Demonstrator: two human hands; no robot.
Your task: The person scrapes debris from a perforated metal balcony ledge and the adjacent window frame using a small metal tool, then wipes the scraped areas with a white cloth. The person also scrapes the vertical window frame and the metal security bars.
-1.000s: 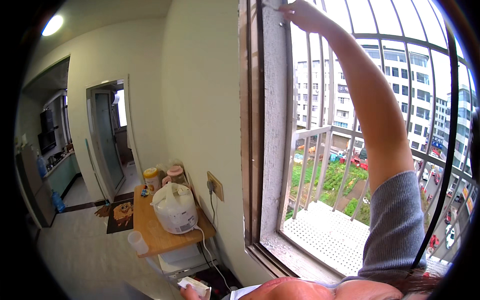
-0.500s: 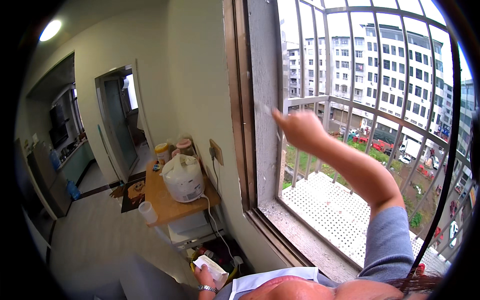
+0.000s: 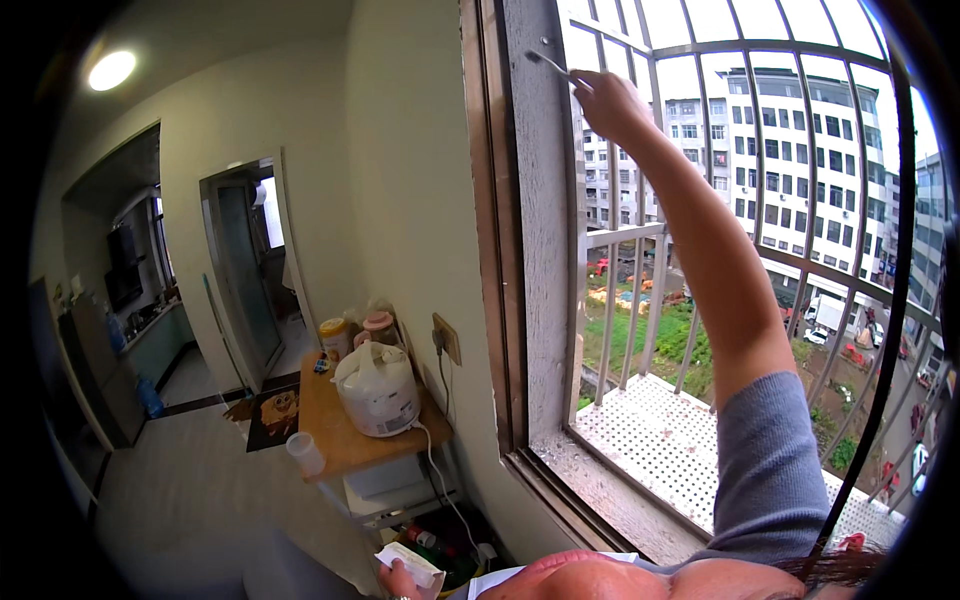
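High against the grey window jamb [image 3: 545, 250], my right hand [image 3: 612, 105] is closed on a slim, light-coloured stick-like tool [image 3: 556, 67]. Its dark tip points left at the jamb; I cannot make out its exact kind. My right arm reaches up in front of the metal window bars. Low down, near the bottom edge, my left hand [image 3: 398, 578] grips a small white rectangular packet [image 3: 418, 566]. Part of that hand is cut off by the frame's lower edge.
A brown window track [image 3: 560, 495] and rough sill border a white perforated platform [image 3: 655, 430] inside the bars [image 3: 790, 260]. Left of the window, a wooden table [image 3: 350, 455] carries a bag-covered appliance [image 3: 378, 395], jars [image 3: 380, 327] and a plastic cup [image 3: 305, 455]. A cord hangs from the wall socket [image 3: 446, 338].
My right hand has moved up along the jamb with the slim tool, and the arm is straighter. The left hand and packet sit slightly lower in view.
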